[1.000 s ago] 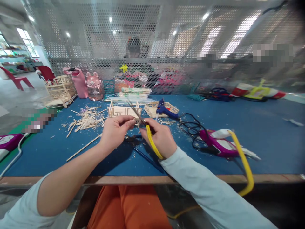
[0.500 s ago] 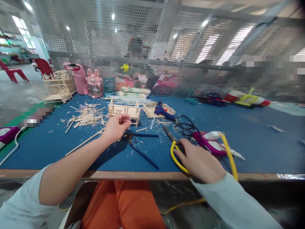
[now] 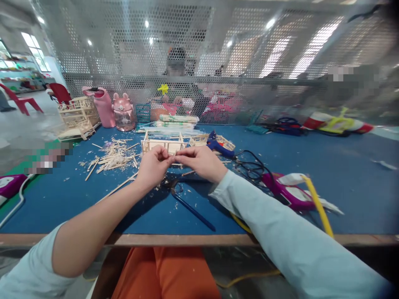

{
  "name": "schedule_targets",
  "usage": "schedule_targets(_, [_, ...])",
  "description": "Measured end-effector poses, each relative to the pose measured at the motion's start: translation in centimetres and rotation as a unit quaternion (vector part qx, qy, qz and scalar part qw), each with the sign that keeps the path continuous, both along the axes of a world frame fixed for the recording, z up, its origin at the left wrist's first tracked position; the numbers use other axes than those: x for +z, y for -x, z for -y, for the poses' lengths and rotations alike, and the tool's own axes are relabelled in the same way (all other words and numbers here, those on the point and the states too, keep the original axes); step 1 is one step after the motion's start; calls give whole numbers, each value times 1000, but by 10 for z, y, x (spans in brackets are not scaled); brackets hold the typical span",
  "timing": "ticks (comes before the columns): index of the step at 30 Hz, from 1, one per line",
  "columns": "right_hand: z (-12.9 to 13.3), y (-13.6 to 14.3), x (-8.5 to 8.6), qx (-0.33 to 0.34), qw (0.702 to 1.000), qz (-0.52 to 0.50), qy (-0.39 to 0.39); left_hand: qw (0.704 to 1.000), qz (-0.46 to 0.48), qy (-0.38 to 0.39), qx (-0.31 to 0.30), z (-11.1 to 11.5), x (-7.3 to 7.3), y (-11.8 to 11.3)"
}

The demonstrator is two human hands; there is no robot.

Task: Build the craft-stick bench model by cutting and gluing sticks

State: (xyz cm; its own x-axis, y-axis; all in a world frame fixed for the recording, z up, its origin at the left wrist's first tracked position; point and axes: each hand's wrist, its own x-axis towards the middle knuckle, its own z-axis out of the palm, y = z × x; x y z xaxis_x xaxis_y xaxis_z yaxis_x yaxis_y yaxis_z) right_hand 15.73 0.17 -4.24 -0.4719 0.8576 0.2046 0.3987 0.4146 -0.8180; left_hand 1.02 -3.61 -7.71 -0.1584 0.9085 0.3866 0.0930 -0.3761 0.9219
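The left forearm (image 3: 106, 220), bare from wrist to elbow, and the right forearm (image 3: 264, 222), sleeved to the wrist, slant forward and inward — the left hand (image 3: 152, 167) and right hand (image 3: 204, 162) come together at the fingertips. The left fingers curl over toward the thumb; the right fingers stretch leftward, back of the hand upward — how tightly the tips close is too small to tell.
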Motion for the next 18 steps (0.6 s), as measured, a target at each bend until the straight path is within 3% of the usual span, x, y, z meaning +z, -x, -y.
schedule_targets(5, [-6,6,-7,-5,987,-116,110,989,-140,-21,49,-1,8,5])
schedule_targets(7, [-9,9,-11,-31,990,-112,82,977,-196,-35,81,0,18,11])
schedule_targets(10, [-13,15,-19,-87,993,-79,-26,945,-279,-88,147,-3,40,22])
schedule_targets(11, [-14,17,-23,-103,990,-69,-64,936,-306,-99,142,-7,47,25])
schedule_targets(14, [-15,20,-30,-145,978,-48,-142,915,-389,-88,60,-22,65,32])
schedule_targets(18, [-12,20,-30,-182,967,-27,-176,894,-439,16,-87,-41,75,30])
